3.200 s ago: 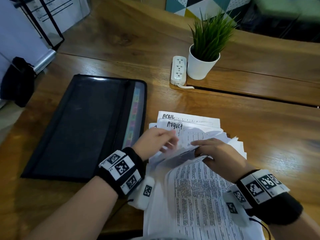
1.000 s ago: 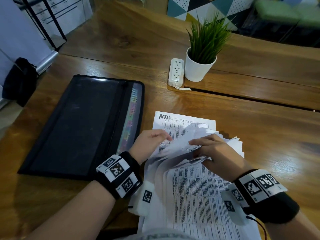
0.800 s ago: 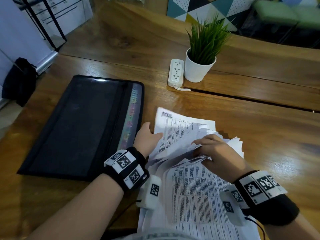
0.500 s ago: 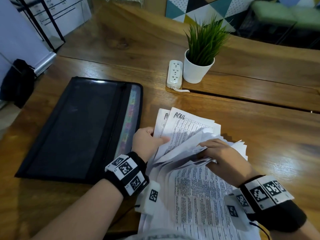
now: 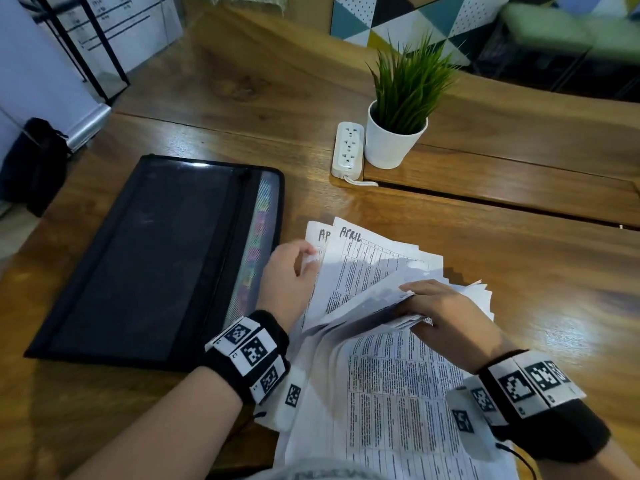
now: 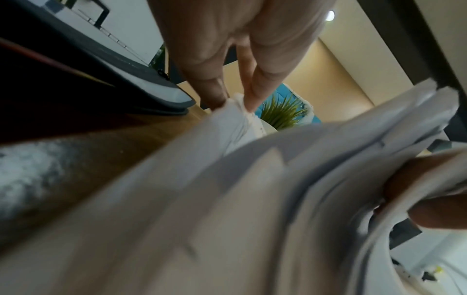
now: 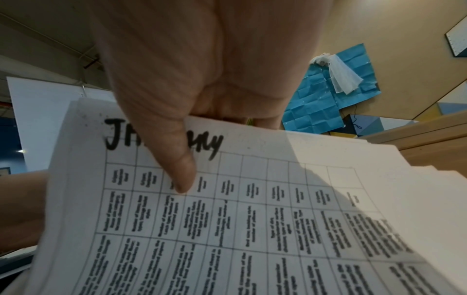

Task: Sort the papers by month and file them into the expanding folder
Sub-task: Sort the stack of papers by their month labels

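The black expanding folder (image 5: 156,258) lies flat on the left of the table, its coloured tabs along its right edge. A stack of printed papers (image 5: 381,393) lies in front of me. My left hand (image 5: 308,261) pinches the left edge of the far sheets, thumb and finger closed on paper (image 6: 235,103). Two of these sheets are headed "APRIL" (image 5: 349,233). My right hand (image 5: 412,303) grips a lifted, bent bundle of sheets. Its thumb (image 7: 177,159) presses on a sheet headed "January" (image 7: 252,209), with the fingers behind the bundle.
A white potted plant (image 5: 394,143) and a white power strip (image 5: 347,150) stand behind the papers, by a raised wooden ledge (image 5: 502,188). A black bag (image 5: 34,164) hangs off the table's far left.
The "August" sheet seen earlier is out of sight. My left hand shifted to the left edge and fanned the far sheets, exposing a second April heading. The right hand kept its bundle lifted.
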A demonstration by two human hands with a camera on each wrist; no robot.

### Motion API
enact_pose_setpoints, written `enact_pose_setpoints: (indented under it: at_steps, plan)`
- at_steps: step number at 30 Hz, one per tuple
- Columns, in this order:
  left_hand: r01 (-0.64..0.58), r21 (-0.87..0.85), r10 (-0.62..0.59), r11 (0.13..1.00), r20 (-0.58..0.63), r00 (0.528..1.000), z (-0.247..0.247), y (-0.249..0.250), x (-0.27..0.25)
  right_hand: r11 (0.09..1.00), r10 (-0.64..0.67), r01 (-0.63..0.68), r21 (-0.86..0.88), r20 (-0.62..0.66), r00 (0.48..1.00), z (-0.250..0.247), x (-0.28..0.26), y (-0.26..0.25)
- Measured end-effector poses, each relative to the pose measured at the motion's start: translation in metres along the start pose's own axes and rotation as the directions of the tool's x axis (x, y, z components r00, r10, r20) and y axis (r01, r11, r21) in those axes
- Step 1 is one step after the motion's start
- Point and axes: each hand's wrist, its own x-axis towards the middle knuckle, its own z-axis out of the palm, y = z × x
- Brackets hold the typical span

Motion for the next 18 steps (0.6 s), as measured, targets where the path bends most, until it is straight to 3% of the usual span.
enact_pose_setpoints:
  at_steps: [3,5,7,12,14,16,18]
  plan:
    - [0.125,0.052,-0.133,0.991,0.21,0.969,0.002,-0.003,-0.001,0.999,-0.029,0.029,0.02,-0.005,1.0,-0.005,0.004,-0.005]
    - [0.136,0.106,-0.16,0.985,0.269,0.95,0.004,-0.005,0.001,0.997,-0.005,0.002,0.079,0.044,0.999,-0.007,0.007,-0.006]
    - [0.11,0.118,-0.135,0.987,0.229,0.964,0.002,-0.004,0.002,0.992,0.009,-0.021,0.126,0.097,0.995,-0.009,0.011,-0.004]
    - [0.064,0.045,-0.063,0.997,-0.029,0.998,-0.034,0.002,0.024,0.984,-0.017,-0.013,0.179,0.162,0.987,-0.009,0.023,0.003]
    - [0.068,0.051,-0.07,0.996,0.048,0.996,-0.046,-0.002,0.027,0.984,-0.026,-0.006,0.18,0.171,0.985,-0.006,0.029,0.004]
    - [0.02,0.197,-0.057,0.98,0.18,0.982,-0.05,-0.005,0.023,0.987,-0.04,0.011,0.161,0.176,0.984,0.0,0.038,0.003]
    - [0.002,0.236,-0.032,0.972,0.125,0.992,-0.055,-0.008,0.022,0.991,-0.023,-0.003,0.133,0.193,0.981,0.004,0.048,0.002]
